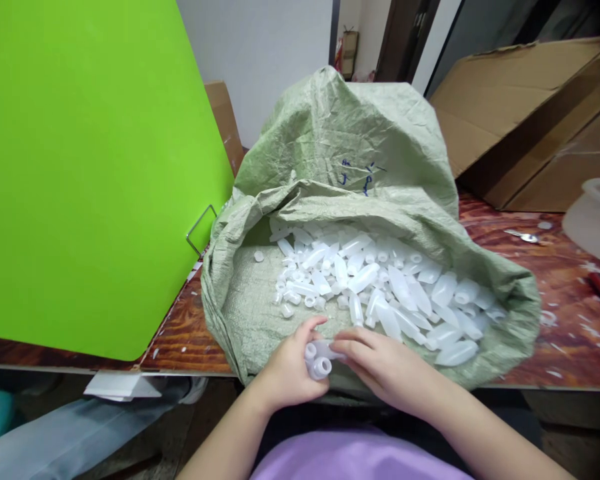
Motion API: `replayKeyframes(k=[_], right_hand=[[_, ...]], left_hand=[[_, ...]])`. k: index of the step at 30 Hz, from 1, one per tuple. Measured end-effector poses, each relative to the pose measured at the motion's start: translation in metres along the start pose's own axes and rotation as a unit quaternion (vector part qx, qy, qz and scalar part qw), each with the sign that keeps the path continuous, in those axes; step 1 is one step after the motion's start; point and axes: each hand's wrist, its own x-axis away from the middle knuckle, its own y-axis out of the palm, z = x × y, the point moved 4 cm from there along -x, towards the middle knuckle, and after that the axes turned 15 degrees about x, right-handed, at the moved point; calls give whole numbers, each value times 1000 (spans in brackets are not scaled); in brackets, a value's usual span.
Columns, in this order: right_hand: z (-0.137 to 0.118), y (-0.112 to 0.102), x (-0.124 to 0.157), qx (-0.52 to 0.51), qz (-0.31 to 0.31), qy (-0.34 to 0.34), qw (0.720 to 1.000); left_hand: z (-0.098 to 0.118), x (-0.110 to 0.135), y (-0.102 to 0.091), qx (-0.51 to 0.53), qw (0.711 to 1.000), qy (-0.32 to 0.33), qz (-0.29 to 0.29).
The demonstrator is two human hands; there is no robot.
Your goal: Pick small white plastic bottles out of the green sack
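Small white translucent plastic bottles (318, 359) sit at the near rim of the open green woven sack (240, 313), where we gather them. Our left hand (287, 370) grips two with mouths facing us; our right hand (380, 363) pinches their other end, beside the loose pile of bottles (380, 287).

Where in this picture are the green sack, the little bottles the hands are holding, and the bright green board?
green sack (340, 133): head view, on its crumpled upper back.
held bottles (319, 360): head view, on the open necks between the two hands.
green board (80, 167): head view, on its flat face.
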Motion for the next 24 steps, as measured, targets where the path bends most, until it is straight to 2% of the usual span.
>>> replayKeyframes(k=[2,4,7,9,14,17,20,22,24], right_hand=[[4,4,0,3,-31,54,998],[8,5,1,-5,-26,83,996],[2,3,3,-35,17,-3,999],[0,5,4,-39,14,-16,999],[-2,11,-3,-59,-3,119,991],[-1,11,-8,-72,-13,171,983],[4,4,-15,-128,-28,136,982],[11,-6,-24,-152,-5,99,983],[19,-15,-35,-61,34,85,994]], left_hand=[[1,0,0,-8,1000,5,-1],[1,0,0,-8,1000,3,1],[1,0,0,-7,1000,2,-2],[1,0,0,-25,1000,9,-4],[-5,1,-1,-77,997,21,17],[-6,1,0,-79,996,23,32],[-7,1,1,-55,997,16,47],[-7,0,1,-33,997,12,73],[-7,1,-3,-18,994,9,111]])
